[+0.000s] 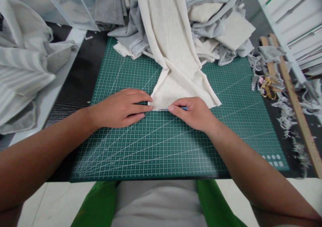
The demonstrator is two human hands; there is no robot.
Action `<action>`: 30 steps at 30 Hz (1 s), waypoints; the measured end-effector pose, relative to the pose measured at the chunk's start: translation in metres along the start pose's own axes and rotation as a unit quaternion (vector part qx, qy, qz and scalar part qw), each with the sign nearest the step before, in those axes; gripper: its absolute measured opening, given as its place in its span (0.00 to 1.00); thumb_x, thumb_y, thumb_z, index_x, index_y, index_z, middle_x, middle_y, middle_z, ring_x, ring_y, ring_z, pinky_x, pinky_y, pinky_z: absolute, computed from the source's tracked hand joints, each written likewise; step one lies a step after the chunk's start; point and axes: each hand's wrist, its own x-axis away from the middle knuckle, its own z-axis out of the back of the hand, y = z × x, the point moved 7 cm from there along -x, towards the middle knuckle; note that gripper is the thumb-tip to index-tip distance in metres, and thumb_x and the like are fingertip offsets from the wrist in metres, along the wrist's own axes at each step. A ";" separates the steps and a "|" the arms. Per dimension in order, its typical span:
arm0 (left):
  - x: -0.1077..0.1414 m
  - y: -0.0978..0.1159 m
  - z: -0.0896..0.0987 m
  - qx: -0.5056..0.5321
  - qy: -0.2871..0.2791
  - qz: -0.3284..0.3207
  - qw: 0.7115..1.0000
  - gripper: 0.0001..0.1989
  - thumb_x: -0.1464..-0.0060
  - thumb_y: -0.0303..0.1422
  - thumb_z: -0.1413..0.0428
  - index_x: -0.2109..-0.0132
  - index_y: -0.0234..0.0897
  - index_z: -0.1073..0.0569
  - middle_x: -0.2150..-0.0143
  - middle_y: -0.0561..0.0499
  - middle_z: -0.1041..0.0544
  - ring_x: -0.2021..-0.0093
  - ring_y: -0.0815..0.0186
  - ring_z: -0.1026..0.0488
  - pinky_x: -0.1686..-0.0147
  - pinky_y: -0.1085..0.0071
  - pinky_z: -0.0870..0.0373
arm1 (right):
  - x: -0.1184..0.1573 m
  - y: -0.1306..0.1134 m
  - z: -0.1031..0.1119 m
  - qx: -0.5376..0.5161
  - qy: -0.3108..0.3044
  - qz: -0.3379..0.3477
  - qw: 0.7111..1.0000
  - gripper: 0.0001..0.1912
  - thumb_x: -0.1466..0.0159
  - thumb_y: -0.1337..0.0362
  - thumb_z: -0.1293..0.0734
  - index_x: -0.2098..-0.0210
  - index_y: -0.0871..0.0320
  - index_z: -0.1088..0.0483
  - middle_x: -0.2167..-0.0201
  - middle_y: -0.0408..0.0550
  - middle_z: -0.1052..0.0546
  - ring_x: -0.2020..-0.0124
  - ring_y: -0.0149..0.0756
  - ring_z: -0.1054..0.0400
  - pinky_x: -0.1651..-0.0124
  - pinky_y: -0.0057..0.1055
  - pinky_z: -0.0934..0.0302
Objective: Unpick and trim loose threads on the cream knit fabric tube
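Observation:
A cream knit fabric piece [173,35] runs down from the far side onto a green cutting mat [156,153], its near end flaring out. My left hand [120,107] lies flat, palm down and open, with its fingers apart and the fingertips touching the fabric's near left corner. In my right hand [193,114], thumb and fingers pinch a slim blue-handled tool [184,108] with a thin metal shaft. That shaft lies along the fabric's near edge and points towards my left fingertips. Its exact tip shape is too small to tell.
Grey and cream folded fabrics [226,25] are heaped behind the mat. Striped fabric [20,69] lies at the left. On the right are gold-handled scissors [268,87], a long wooden strip [297,102] and fabric scraps [285,114]. A translucent bin [72,5] stands at the back left.

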 end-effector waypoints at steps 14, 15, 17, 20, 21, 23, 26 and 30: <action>0.001 0.000 -0.002 -0.006 -0.009 -0.005 1.000 0.17 0.35 0.32 0.46 0.40 0.38 0.26 0.38 0.41 0.27 0.39 0.50 0.30 0.40 0.49 0.30 | 0.003 0.000 0.000 0.017 -0.010 0.034 0.999 0.17 0.31 0.52 0.35 0.63 0.55 0.18 0.68 0.44 0.16 0.66 0.36 0.25 0.63 0.33 0.39; 0.001 0.000 -0.001 -0.005 -0.007 -0.004 1.000 0.17 0.35 0.32 0.46 0.40 0.38 0.26 0.38 0.41 0.27 0.39 0.50 0.30 0.40 0.48 0.30 | 0.003 0.000 0.000 0.016 -0.010 0.031 0.999 0.18 0.31 0.51 0.35 0.63 0.55 0.18 0.67 0.44 0.16 0.66 0.36 0.25 0.63 0.33 0.39; 0.001 0.000 -0.001 -0.004 -0.004 -0.002 1.000 0.17 0.35 0.32 0.46 0.40 0.38 0.26 0.39 0.41 0.26 0.39 0.50 0.30 0.41 0.49 0.29 | 0.003 0.002 0.000 0.007 -0.009 0.026 1.000 0.18 0.32 0.51 0.35 0.63 0.55 0.18 0.67 0.44 0.16 0.66 0.36 0.25 0.63 0.33 0.38; 0.001 0.000 0.000 -0.006 -0.002 -0.002 1.000 0.17 0.35 0.32 0.46 0.41 0.38 0.26 0.39 0.41 0.26 0.39 0.50 0.29 0.41 0.49 0.29 | 0.002 0.003 0.000 -0.007 -0.008 0.018 1.000 0.17 0.33 0.51 0.34 0.64 0.55 0.18 0.68 0.44 0.16 0.66 0.36 0.24 0.63 0.33 0.38; 0.001 0.001 0.000 -0.006 -0.003 -0.002 1.000 0.17 0.35 0.32 0.46 0.41 0.38 0.26 0.39 0.41 0.26 0.39 0.50 0.29 0.41 0.49 0.29 | 0.002 0.003 0.000 -0.008 -0.008 0.015 1.000 0.17 0.33 0.51 0.34 0.64 0.55 0.18 0.68 0.44 0.16 0.67 0.36 0.25 0.63 0.33 0.38; 0.000 0.001 0.000 -0.006 -0.002 -0.004 1.000 0.17 0.34 0.31 0.46 0.41 0.38 0.26 0.39 0.41 0.26 0.39 0.50 0.29 0.42 0.48 0.29 | 0.002 0.003 0.000 -0.005 -0.010 0.011 1.000 0.17 0.33 0.51 0.34 0.64 0.55 0.18 0.68 0.44 0.16 0.67 0.36 0.25 0.64 0.33 0.38; 0.000 0.002 0.001 -0.005 0.001 -0.007 1.000 0.17 0.35 0.31 0.46 0.41 0.37 0.26 0.39 0.40 0.26 0.39 0.49 0.29 0.42 0.48 0.28 | 0.001 0.000 0.000 0.012 -0.007 0.014 1.000 0.17 0.32 0.51 0.34 0.64 0.55 0.18 0.68 0.43 0.16 0.67 0.36 0.25 0.64 0.32 0.39; -0.001 0.001 0.001 -0.007 0.002 -0.008 1.000 0.16 0.35 0.31 0.46 0.41 0.38 0.26 0.40 0.41 0.25 0.40 0.50 0.28 0.42 0.48 0.28 | 0.001 -0.004 -0.002 0.030 -0.004 0.026 0.999 0.17 0.32 0.52 0.35 0.65 0.55 0.18 0.69 0.43 0.17 0.68 0.35 0.25 0.65 0.32 0.40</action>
